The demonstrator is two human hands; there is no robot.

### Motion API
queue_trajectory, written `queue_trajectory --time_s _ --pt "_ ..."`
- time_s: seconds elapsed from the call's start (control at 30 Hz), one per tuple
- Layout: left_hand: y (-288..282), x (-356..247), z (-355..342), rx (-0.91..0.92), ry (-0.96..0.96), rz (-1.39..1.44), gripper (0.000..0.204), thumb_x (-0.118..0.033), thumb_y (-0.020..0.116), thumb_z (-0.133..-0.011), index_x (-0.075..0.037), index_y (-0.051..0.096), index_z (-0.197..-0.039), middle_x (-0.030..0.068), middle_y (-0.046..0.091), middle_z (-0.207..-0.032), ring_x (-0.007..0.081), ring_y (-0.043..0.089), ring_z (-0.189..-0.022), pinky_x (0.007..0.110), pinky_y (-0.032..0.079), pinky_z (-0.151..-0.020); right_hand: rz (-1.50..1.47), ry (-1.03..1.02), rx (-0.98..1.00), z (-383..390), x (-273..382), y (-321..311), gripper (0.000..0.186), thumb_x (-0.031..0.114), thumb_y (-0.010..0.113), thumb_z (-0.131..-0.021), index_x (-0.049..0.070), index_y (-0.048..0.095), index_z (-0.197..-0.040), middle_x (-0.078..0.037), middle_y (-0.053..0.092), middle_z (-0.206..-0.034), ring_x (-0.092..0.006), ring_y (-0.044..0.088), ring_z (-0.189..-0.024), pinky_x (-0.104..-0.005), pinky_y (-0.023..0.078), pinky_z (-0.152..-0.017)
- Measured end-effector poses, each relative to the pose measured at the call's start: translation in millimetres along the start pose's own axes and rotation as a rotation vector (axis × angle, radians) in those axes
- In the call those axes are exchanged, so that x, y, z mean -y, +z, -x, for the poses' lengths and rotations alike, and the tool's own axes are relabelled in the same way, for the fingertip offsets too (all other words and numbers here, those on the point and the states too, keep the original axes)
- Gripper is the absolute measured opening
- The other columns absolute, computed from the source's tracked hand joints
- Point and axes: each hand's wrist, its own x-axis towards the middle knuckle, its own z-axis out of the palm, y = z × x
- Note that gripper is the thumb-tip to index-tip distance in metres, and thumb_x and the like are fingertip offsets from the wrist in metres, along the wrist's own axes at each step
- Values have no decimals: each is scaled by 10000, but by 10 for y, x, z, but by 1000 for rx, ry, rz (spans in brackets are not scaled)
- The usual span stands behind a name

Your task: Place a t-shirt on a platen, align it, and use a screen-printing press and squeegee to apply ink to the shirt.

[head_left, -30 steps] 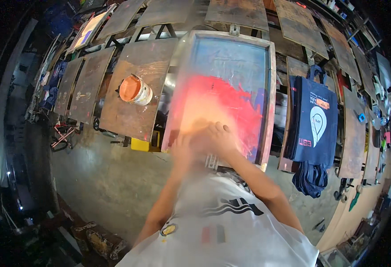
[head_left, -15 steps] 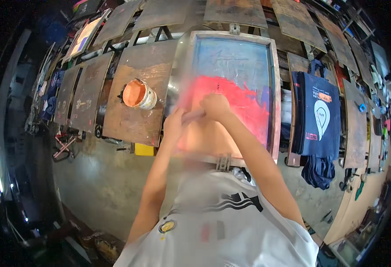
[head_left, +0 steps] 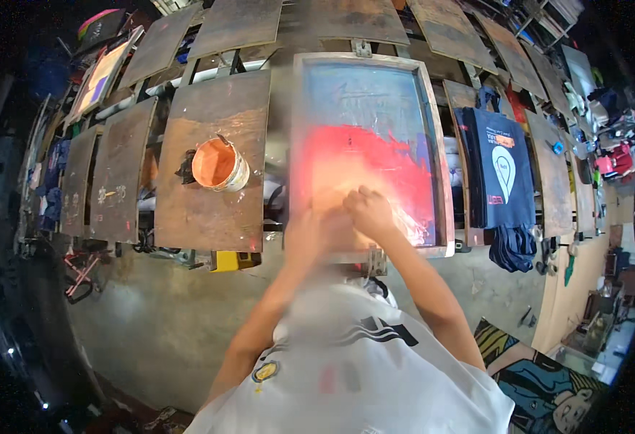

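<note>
A screen-printing frame lies in front of me, its blue mesh coated with wet red-pink ink across the middle and paler orange nearer me. My right hand is closed in a fist low over the mesh, gripping the squeegee, which is mostly hidden and blurred. Beside it on the left, my left hand is smeared by a hazy vertical band in the picture; it appears closed on the same squeegee. To the left, an open bucket of orange ink stands on a brown wooden board.
Dark blue printed tote bags lie on a board to the right, handles hanging off the near edge. More boards stretch left and in a far row. A hinge clamp sits at the screen's near edge. Something yellow is below the bucket's board.
Both hands have come nearer to me over the screen, the squeegee with them. My view has shifted, so the bucket and bags appear further left.
</note>
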Motion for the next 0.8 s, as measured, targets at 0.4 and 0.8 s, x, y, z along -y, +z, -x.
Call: queue_trajectory --time_s 0.4,0.8 --pt "-256 422 -657 156 363 284 380 -151 744 -772 -69 575 -1102 144 578 -1074 371 622 -1005 498 519 -752 45 269 357 -196 133 -409 183 252 771 -744 133 671 -841 -40 659 -976 -252 638 -1005 -405 552 -778" --pt "520 207 -1944 252 704 199 299 -43 689 -751 -124 567 -1012 92 573 -1043 337 580 -1039 465 495 -826 297 971 -3 -73 191 29 276 313 654 -864 58 675 -969 -174 681 -994 -339 656 -997 -460 570 -804"
